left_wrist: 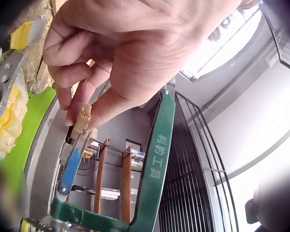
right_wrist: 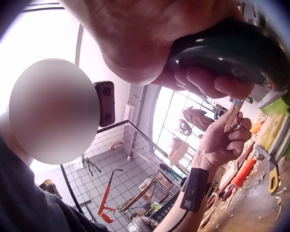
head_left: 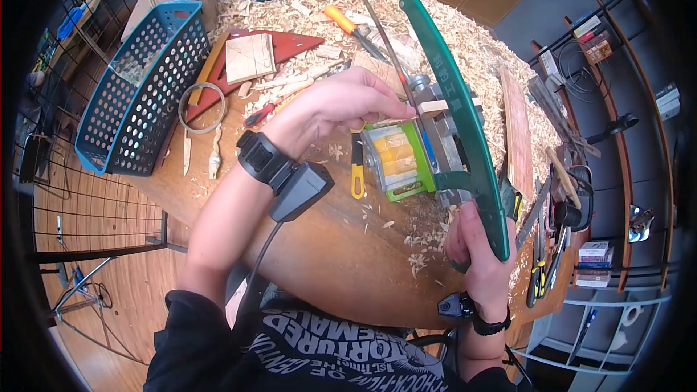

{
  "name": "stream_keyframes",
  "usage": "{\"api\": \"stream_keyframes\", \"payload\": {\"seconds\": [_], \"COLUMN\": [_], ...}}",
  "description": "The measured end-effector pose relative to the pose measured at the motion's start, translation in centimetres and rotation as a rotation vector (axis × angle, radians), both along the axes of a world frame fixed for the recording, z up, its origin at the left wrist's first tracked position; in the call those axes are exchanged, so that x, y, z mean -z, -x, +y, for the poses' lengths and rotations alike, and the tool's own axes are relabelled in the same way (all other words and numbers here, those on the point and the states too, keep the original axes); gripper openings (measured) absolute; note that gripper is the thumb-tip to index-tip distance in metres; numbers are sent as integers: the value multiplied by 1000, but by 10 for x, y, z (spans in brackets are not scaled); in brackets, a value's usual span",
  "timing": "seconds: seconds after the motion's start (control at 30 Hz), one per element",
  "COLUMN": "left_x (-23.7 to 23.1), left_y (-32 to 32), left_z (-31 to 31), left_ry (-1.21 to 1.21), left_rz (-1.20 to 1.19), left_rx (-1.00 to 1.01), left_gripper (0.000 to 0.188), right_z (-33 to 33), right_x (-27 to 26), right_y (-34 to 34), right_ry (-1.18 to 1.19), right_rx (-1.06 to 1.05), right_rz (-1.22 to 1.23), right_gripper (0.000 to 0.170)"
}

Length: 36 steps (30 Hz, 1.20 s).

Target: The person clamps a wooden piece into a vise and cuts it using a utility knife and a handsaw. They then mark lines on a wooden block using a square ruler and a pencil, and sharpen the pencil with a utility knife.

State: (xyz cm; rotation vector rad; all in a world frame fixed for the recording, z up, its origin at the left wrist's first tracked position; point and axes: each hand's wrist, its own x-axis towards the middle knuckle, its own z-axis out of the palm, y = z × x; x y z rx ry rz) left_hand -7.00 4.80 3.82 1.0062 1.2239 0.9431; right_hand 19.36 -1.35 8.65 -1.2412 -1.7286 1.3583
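Note:
My right hand [head_left: 483,250] grips the handle of a green hacksaw [head_left: 456,94] at its near end; the right wrist view shows the fingers curled round the dark handle [right_wrist: 227,53]. The saw blade [head_left: 427,147], blue at its near end, runs away from me beside a grey metal vise [head_left: 451,147]. My left hand [head_left: 352,98] is at the far side of the vise. Between its thumb and fingers it pinches a small piece of wood [left_wrist: 81,120], whose rough end lies right at the blade in the left wrist view.
A green rack [head_left: 425,160] with yellow-handled tools stands left of the vise. Wood shavings [head_left: 298,18] cover the back of the bench. A blue basket [head_left: 160,94], a tape roll [head_left: 202,107] and a red triangular board [head_left: 294,42] lie leftward; hand tools [head_left: 541,276] lie at the right edge.

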Motion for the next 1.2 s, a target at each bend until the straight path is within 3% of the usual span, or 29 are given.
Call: {"api": "stream_keyframes", "payload": {"seconds": [0.23,0.3,0.4,0.6,1.03,1.2], "left_x": [-3,-5,-6,-14,-10,-5], "left_y": [-5,-8,-9,-15,-16,-15], "left_z": [-3,-3,-5,-10,-14,-29], "left_ry": [-32,-154,-237,-257,-196,-358], "left_rz": [32,214,293,495,483,218], "left_rx": [-39,-67,-77,-97,-153,-226], "left_gripper": [12,15,20,24,30,23], "right_z": [0,1,1,-1,0,1], "right_x": [0,0,1,-1,-1,-2], "right_y": [-1,0,-1,1,0,-2], "right_ry": [9,10,6,38,46,44], "right_rx": [-10,-11,-16,-5,-11,-4], "right_rz": [1,2,1,17,31,61], "right_gripper": [45,45,45,45,45,41]}}
